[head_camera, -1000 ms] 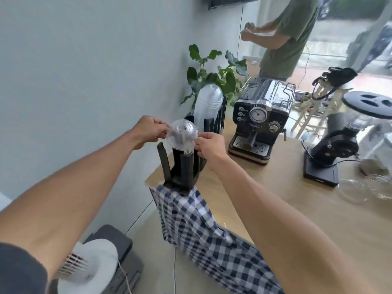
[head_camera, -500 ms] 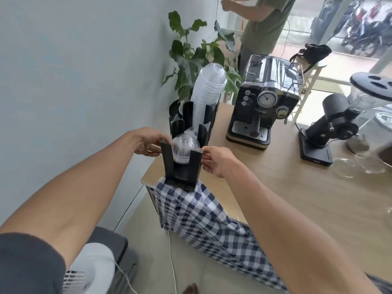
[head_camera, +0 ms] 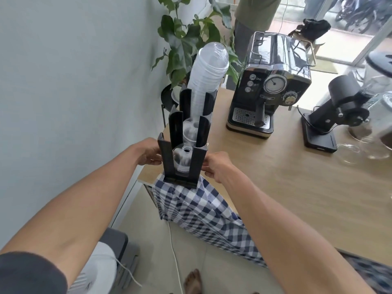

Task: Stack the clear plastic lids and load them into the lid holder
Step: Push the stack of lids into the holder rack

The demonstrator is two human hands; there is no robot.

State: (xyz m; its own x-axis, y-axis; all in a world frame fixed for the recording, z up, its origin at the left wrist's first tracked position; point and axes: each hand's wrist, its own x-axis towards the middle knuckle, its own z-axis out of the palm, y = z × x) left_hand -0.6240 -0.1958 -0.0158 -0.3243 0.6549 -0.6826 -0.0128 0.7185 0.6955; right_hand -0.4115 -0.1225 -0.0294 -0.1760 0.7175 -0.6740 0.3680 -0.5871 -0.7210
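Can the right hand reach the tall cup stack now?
Probably yes: the right hand is beside the front holder, and the cup stack rises free above its slot behind.

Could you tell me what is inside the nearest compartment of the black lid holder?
Clear domed lids sit inside the lid holder. Its black walls hide their lower edges, so their number cannot be told.

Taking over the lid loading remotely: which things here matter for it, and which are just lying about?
Job:
lid holder
domed lids in its near slot
left hand
right hand

Lying about:
espresso machine
grinder
plant
checked cloth
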